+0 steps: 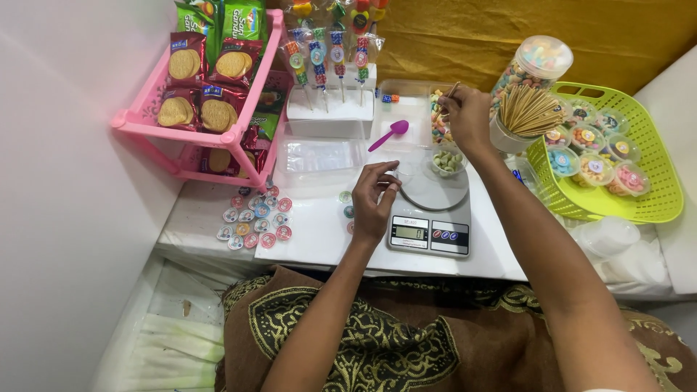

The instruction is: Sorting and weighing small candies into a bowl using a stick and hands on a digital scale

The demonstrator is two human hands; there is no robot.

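Head view: your right hand [468, 116] pinches a stick [451, 91] above the cup [449, 161]; left hand [374, 199] grips a lid [404, 171] beside it.

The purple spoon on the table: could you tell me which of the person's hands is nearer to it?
Left. The left hand lies just below the purple spoon, at the kitchen scale; the right hand, holding a wooden stick, is farther off to its right.

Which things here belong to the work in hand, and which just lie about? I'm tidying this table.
In use:
left hand at kitchen scale
right hand holding a wooden stick
small cup of candies
purple spoon

Lying about:
pink rack of biscuit packs
green basket
round stickers
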